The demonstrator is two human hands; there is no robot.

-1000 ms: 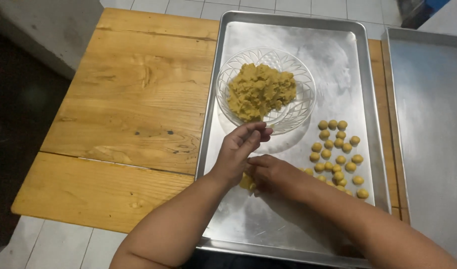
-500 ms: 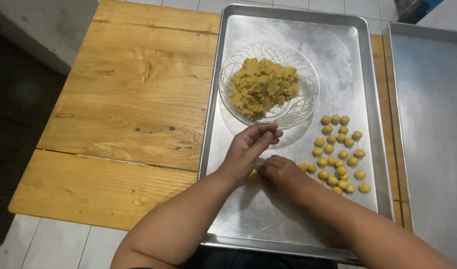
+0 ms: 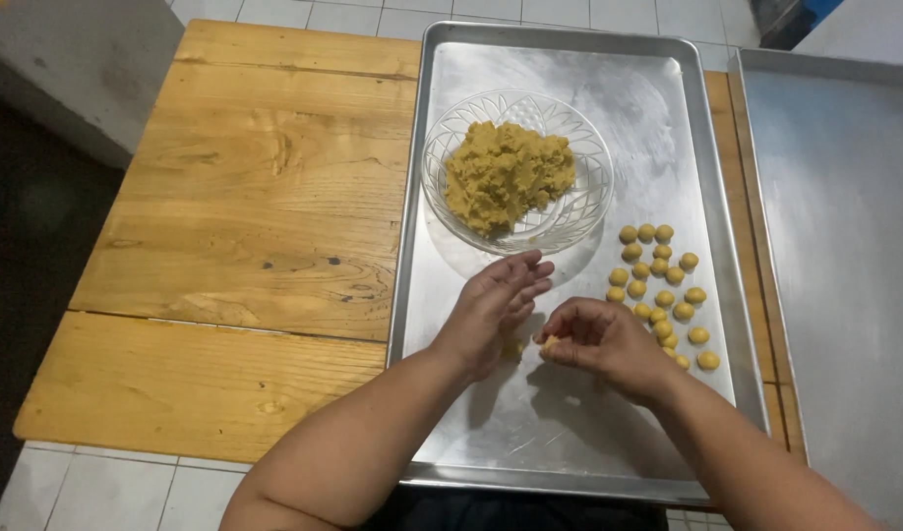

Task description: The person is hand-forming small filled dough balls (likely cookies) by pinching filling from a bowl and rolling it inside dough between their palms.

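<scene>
Since a moment ago, both hands have drawn slightly apart above the long steel baking tray [image 3: 668, 128]. Right hand [image 3: 604, 339] pinches a small yellow dough piece [image 3: 548, 344]; left hand [image 3: 496, 305] is open-palmed beside it. Finished dough balls [image 3: 660, 285] cluster at right, the glass bowl of dough [image 3: 515, 172] within reach on the wooden worktop [image 3: 245, 216].

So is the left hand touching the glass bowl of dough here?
Apart. In the head view the left hand is open over the metal tray, and a strip of bare tray shows between its fingertips and the rim of the glass bowl.
</scene>
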